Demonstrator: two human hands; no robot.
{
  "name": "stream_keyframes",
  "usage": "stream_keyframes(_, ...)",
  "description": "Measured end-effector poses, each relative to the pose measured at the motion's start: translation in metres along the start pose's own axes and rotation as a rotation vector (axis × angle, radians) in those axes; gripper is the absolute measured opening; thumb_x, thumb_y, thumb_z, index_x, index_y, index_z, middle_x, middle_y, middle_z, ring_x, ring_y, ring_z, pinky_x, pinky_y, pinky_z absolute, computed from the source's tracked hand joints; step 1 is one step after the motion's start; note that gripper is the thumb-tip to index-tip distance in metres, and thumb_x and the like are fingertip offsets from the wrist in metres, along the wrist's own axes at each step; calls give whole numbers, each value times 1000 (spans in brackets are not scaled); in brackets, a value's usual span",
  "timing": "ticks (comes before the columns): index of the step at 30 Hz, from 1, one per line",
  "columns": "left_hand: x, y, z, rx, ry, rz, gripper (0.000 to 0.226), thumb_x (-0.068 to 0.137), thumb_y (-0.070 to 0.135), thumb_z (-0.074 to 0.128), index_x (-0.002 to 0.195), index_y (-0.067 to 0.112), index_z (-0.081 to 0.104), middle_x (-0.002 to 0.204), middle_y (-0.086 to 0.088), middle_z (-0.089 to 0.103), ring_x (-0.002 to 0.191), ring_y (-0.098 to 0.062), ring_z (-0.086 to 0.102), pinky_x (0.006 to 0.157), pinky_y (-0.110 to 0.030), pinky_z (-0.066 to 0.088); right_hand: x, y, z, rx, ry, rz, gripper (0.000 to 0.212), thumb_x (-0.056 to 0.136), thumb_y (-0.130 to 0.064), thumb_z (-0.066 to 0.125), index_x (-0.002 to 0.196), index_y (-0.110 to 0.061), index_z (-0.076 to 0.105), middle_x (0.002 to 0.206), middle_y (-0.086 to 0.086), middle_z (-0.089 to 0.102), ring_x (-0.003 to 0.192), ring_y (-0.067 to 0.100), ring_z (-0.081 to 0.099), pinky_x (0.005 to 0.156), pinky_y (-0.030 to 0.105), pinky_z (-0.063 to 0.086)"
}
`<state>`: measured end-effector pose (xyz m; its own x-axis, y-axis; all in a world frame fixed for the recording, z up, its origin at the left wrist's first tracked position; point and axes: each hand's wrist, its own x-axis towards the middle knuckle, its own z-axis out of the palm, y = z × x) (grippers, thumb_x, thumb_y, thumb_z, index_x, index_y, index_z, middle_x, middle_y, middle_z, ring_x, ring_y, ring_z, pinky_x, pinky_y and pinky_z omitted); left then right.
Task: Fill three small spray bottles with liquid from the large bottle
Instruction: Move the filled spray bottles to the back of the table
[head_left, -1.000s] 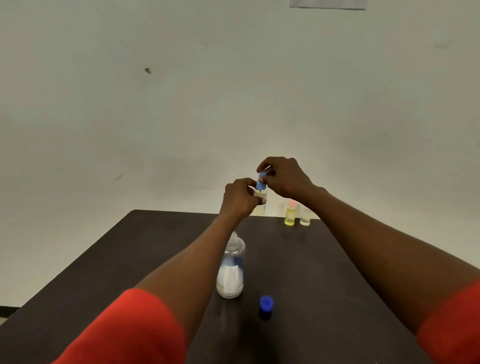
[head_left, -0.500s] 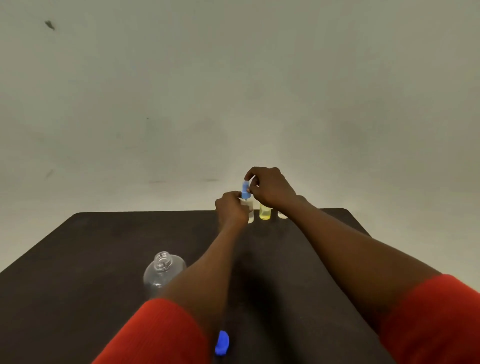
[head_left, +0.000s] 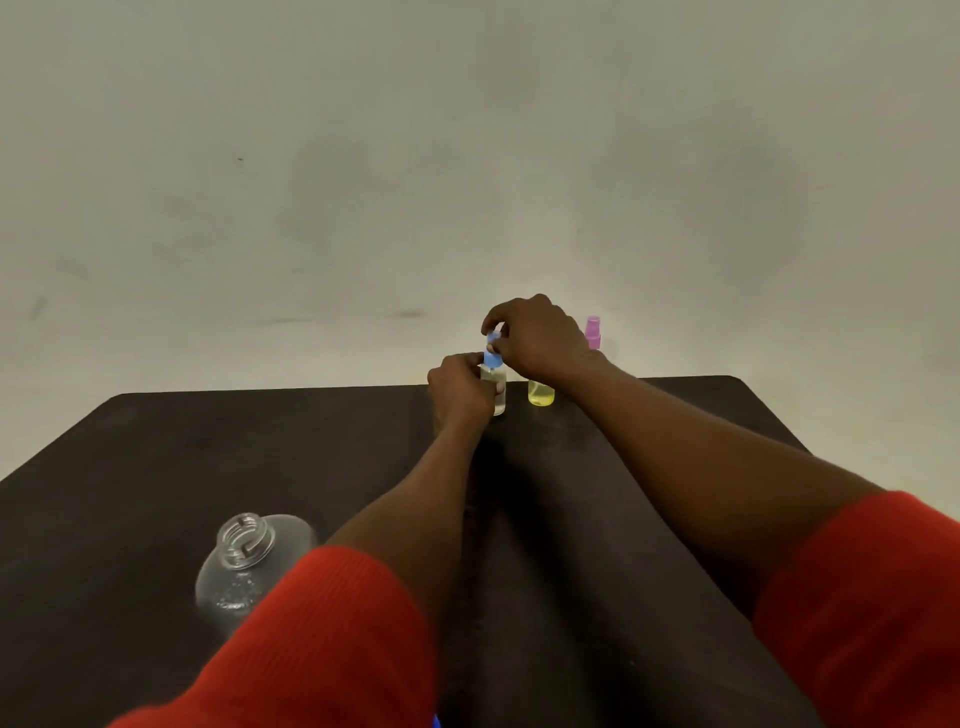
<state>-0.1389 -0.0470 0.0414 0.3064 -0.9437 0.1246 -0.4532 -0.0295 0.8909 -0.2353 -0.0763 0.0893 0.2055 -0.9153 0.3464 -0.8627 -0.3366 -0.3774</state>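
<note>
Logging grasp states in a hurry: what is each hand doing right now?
Left hand: closed, gripping the small clear spray bottle.
Right hand: closed, pinching the blue spray top on that bottle.

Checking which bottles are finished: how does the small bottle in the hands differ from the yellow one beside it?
The blue-topped bottle looks clear; the yellow bottle is tinted yellow. The blue-topped bottle is gripped by the left hand while the right hand pinches its top; nobody holds the yellow bottle, its top hidden. Both are small and upright.
</note>
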Motion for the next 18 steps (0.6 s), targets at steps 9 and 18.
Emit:
stream_keyframes(9, 14, -3, 15, -37, -6, 50, 40, 84, 2, 70, 122, 11, 66, 111, -12, 69, 87, -21, 65, 63, -17, 46, 8, 10, 4, -66, 72, -14, 23, 90, -20, 56, 108, -24, 70, 113, 6, 65, 101, 23, 60, 72, 26, 36)
stream_keyframes(18, 17, -9, 23, 18, -15, 77, 38, 90, 5, 63, 127, 13, 63, 115, -11, 66, 99, -26, 64, 71, -24, 44, 12, 21, 10, -104, 68, -31, 37, 89, -18, 56, 124, -23, 62, 117, 7, 66, 121, 22, 47, 87, 29, 39)
